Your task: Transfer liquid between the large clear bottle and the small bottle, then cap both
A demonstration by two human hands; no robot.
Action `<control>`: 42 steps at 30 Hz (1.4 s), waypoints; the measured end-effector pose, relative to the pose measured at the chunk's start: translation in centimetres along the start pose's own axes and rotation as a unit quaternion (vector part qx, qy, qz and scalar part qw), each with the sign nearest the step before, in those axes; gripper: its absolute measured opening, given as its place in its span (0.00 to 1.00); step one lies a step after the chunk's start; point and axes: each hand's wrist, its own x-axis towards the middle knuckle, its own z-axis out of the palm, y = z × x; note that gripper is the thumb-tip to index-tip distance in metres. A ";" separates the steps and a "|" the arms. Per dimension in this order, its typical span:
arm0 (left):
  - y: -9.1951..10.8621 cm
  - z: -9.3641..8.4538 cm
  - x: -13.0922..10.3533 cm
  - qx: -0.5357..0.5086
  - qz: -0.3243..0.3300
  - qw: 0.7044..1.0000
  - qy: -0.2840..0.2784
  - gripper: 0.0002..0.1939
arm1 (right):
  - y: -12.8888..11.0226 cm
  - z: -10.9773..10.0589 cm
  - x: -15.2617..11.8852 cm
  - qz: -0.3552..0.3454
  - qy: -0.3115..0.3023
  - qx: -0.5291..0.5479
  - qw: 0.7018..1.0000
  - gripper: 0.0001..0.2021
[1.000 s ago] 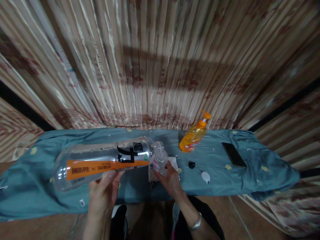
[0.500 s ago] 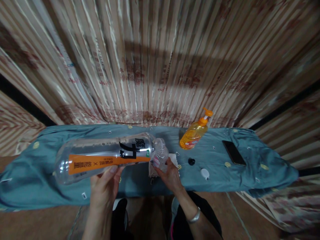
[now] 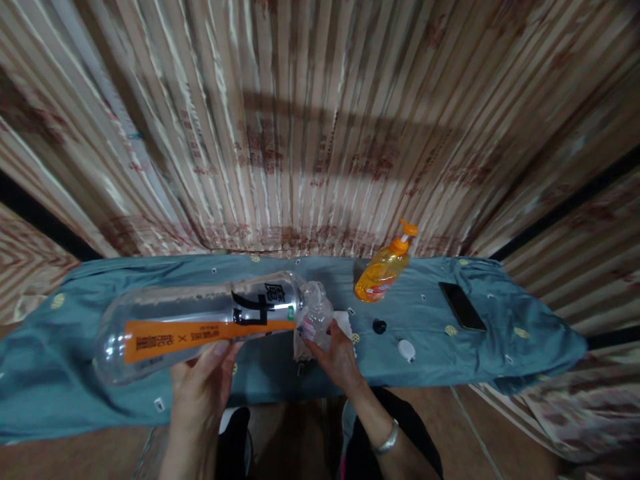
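A large clear bottle (image 3: 200, 320) with an orange label lies nearly level in my left hand (image 3: 203, 373), its base to the left and slightly lower than the neck. My right hand (image 3: 335, 353) is closed on a small clear bottle (image 3: 318, 317), which stands almost upright, its mouth up. The large bottle's neck meets the small bottle near its top; whether the mouths touch I cannot tell. A pale cloth (image 3: 301, 350) lies under the small bottle. Right of it are a black cap (image 3: 380, 327) and a white cap (image 3: 407, 349).
An orange pump bottle (image 3: 383, 270) stands toward the back of the teal-covered table (image 3: 425, 320). A black phone (image 3: 461, 305) lies at the right. Striped curtains (image 3: 320, 133) hang behind the table, and my feet show below its front edge.
The large bottle's base has dropped slightly and shifted left. The view has shifted a little, so the table objects appear slightly further left. Both hands keep their hold.
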 end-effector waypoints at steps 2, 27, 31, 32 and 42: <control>0.2 0.3 -0.2 0.003 0.007 1.000 -0.005 0.23 | -0.1 0.0 0.0 0.002 0.001 0.001 1.000 0.23; 0.3 0.3 -0.4 0.005 -0.003 1.000 -0.012 0.27 | -0.4 -0.1 -0.1 -0.007 -0.005 0.015 1.000 0.21; 0.1 0.1 -0.3 0.006 -0.007 1.000 -0.019 0.26 | -0.3 -0.1 -0.1 -0.001 -0.011 0.008 1.000 0.21; 0.0 0.0 -0.2 0.008 -0.007 1.000 -0.020 0.27 | -0.3 -0.1 -0.1 -0.001 -0.014 0.009 1.000 0.22; 0.0 0.1 -0.3 -0.011 0.001 1.000 -0.019 0.22 | -0.6 -0.3 0.0 0.010 -0.022 0.022 0.999 0.20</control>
